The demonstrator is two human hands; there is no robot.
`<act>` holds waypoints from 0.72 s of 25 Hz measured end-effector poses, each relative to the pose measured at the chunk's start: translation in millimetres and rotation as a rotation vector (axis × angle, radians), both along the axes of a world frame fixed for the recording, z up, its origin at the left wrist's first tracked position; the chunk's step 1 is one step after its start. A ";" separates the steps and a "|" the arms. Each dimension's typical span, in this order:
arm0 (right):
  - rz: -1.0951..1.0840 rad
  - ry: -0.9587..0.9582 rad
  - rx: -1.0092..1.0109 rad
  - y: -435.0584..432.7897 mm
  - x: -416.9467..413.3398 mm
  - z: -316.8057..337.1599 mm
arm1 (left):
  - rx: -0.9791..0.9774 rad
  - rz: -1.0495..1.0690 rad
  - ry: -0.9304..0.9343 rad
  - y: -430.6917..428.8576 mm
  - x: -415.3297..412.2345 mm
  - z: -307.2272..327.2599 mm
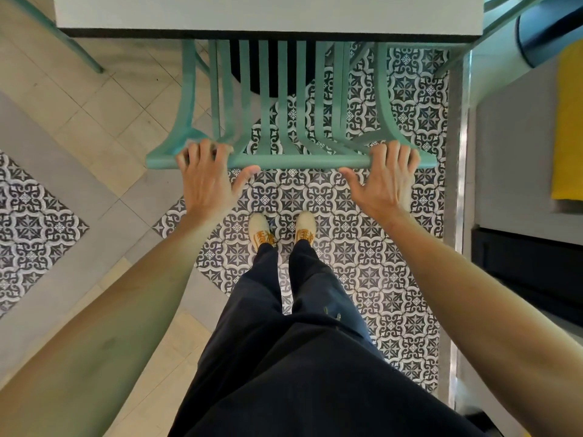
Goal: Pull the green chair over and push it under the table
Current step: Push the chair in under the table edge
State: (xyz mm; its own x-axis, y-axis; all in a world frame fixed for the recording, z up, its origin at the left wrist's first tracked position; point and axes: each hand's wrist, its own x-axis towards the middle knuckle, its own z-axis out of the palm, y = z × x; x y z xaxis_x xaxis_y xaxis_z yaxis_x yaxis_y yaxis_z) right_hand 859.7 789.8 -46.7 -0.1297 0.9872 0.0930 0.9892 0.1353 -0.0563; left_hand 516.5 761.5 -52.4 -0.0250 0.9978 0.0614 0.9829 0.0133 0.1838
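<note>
The green chair (pixel 293 160) stands right in front of me, its slatted back facing me and its seat hidden beneath the white table (pixel 268 14). My left hand (pixel 208 181) wraps the left end of the top rail, fingers over the far side and thumb under. My right hand (pixel 383 181) holds the right end of the same rail in the same way. The dark edge of the tabletop runs across the chair's slats, and a black table base shows between them.
Patterned black-and-white tiles (pixel 347 216) cover the floor under my feet (pixel 280 230). A metal-edged wall or partition (pixel 457 152) runs along the right. Another green chair leg (pixel 79 48) stands at the upper left, and more green framing (pixel 492 26) at the upper right.
</note>
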 end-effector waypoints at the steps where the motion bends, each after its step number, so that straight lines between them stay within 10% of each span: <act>1: -0.011 0.003 0.002 -1.7 -6.4 0.2 | 0.000 -0.009 0.003 1.0 -6.1 -0.1; 18: -0.104 0.125 0.032 -21.9 -38.6 7.6 | 0.113 0.039 -0.089 -2.0 -67.4 3.6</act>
State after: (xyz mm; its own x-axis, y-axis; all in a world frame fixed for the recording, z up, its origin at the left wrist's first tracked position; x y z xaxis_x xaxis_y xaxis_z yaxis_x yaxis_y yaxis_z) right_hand 821.1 767.9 -39.2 -0.0124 0.9910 0.1333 0.9836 0.0361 -0.1769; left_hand 449.1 759.5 -48.8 -0.0744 0.9827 0.1694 0.9618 0.0259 0.2725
